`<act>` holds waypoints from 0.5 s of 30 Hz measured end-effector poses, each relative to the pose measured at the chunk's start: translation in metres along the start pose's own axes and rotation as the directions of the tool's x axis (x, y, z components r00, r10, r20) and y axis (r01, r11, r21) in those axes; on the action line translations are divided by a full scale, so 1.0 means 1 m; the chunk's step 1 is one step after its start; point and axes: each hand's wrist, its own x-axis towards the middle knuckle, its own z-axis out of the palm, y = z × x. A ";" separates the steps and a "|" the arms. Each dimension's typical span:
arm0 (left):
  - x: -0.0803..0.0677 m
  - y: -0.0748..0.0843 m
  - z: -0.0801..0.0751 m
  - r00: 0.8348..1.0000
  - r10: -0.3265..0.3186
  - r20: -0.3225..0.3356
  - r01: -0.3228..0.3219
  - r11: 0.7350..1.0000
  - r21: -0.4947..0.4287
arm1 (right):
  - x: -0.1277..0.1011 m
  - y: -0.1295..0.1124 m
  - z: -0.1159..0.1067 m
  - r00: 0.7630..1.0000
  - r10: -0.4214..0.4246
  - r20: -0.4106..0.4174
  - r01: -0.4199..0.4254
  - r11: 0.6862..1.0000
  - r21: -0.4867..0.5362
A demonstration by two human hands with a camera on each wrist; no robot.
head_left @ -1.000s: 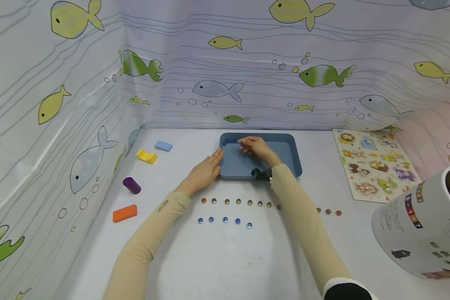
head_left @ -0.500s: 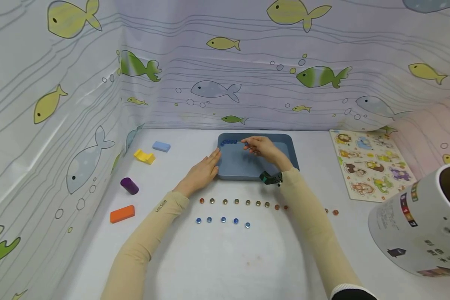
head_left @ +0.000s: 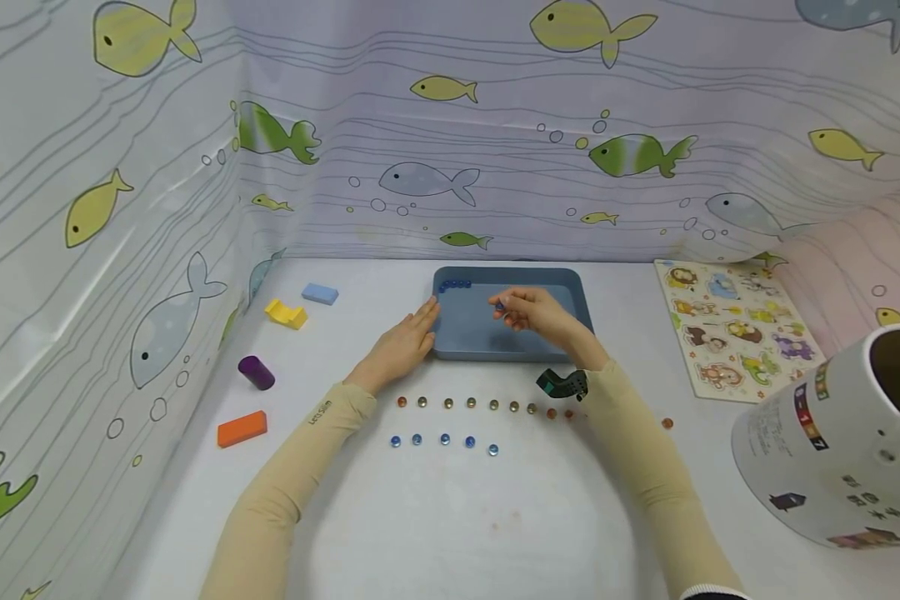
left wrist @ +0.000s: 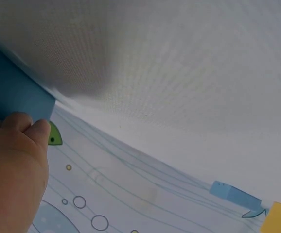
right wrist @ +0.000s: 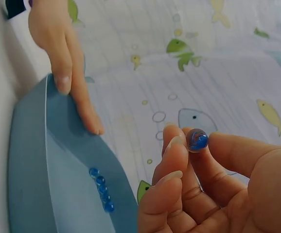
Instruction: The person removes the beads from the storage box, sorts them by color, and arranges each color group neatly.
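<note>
The right hand (head_left: 542,312) is positioned above the blue tray (head_left: 577,292), with thumb and fingertips (right wrist: 177,145) pinching one blue marble (right wrist: 197,140) clear of the tray floor; in the head view the marble shows as a small blue dot at the fingertips. The left hand (head_left: 405,337) lies with fingers straight and together, pressed flat against the outer left wall of the tray; the left wrist view confirms contact between the hand and the tray edge. The two hands are apart, one on each side of the tray's left half. A short row of blue marbles (head_left: 455,284) lies inside the tray along its far left corner, the marbles touching one another. On the table (head_left: 450,517), near the front of the tray, a line of brown and gold marbles (head_left: 471,404) runs left to right, and a shorter line of blue marbles lies just in front of it. Left of the tray lie a yellow block (head_left: 286,313), a light blue block (head_left: 320,293), a purple cylinder (head_left: 257,372) and an orange block (head_left: 242,428). An animal puzzle board (head_left: 735,325) lies well to the right.
</note>
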 end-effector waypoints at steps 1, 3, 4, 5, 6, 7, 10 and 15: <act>0.000 0.000 0.000 1.000 0.002 -0.001 -0.002 1.000 -0.002 | -0.004 0.000 0.000 1.000 -0.008 0.005 0.008 1.000 -0.006; 0.000 0.000 0.000 1.000 0.003 0.000 -0.003 1.000 -0.004 | -0.012 0.000 0.001 1.000 -0.016 0.010 0.016 1.000 -0.002; 0.000 0.000 0.000 1.000 0.003 0.001 -0.003 1.000 -0.007 | -0.015 0.001 0.002 1.000 -0.020 0.013 0.020 1.000 0.005; 0.000 0.000 0.000 1.000 0.003 0.001 -0.003 1.000 -0.007 | -0.020 0.001 0.003 1.000 -0.019 0.013 0.019 1.000 0.016; 0.000 0.000 -0.001 1.000 0.003 0.003 -0.002 1.000 -0.008 | -0.024 0.002 0.003 1.000 -0.019 0.016 0.018 0.999 0.029; 0.000 0.000 -0.001 1.000 0.002 0.004 -0.002 1.000 -0.008 | -0.028 0.003 0.004 1.000 -0.020 0.020 0.019 0.999 0.038; 0.000 0.000 -0.001 1.000 0.000 0.007 0.000 1.000 -0.012 | -0.040 0.008 0.007 0.999 -0.017 0.042 0.013 0.996 0.085; -0.001 0.001 -0.002 1.000 -0.008 0.014 0.008 1.000 -0.012 | -0.062 0.020 0.015 0.995 -0.010 0.102 -0.003 0.992 0.126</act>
